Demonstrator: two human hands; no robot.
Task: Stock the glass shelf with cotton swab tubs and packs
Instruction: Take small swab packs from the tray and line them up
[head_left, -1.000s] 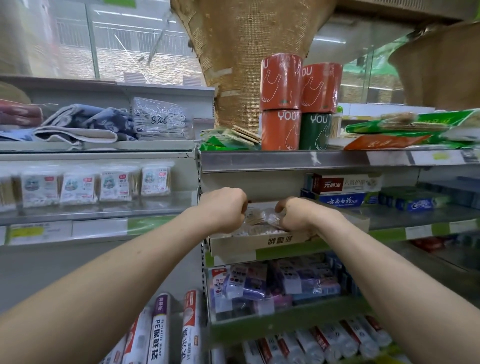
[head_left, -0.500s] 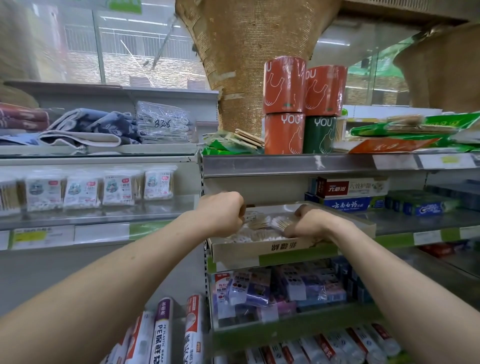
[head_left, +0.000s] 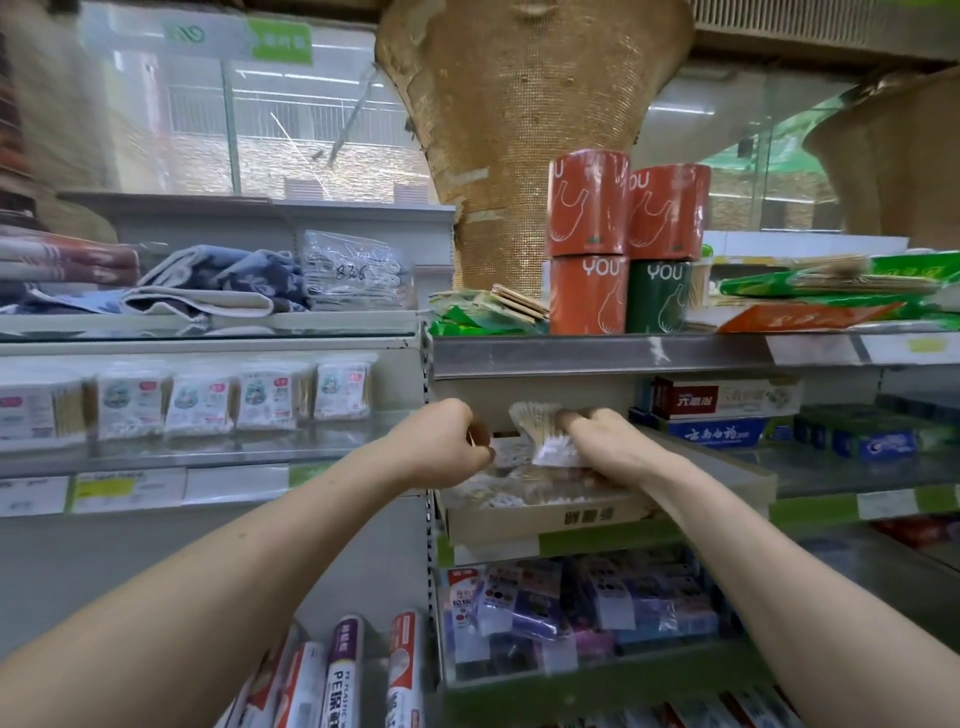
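The right hand (head_left: 602, 436) is clamped on a clear pack of cotton swabs (head_left: 540, 431), holding it just above an open cardboard box (head_left: 545, 519) that sits on the middle shelf and bears upside-down Chinese print on its front. The left hand (head_left: 447, 441) hangs beside the pack with its fingers curled in; I cannot tell whether it pinches anything. To the left, a row of labelled swab packs (head_left: 202, 397) stands on the glass shelf (head_left: 156, 454). Above are orange and green rolls (head_left: 589, 249) marked "YOU", and a clear bag (head_left: 358, 270) with "8306" handwritten on it. A blue toothpaste box (head_left: 711, 431) carries white Chinese characters. Below, rolls (head_left: 343, 675) read "PE PLASTIC WRAP".
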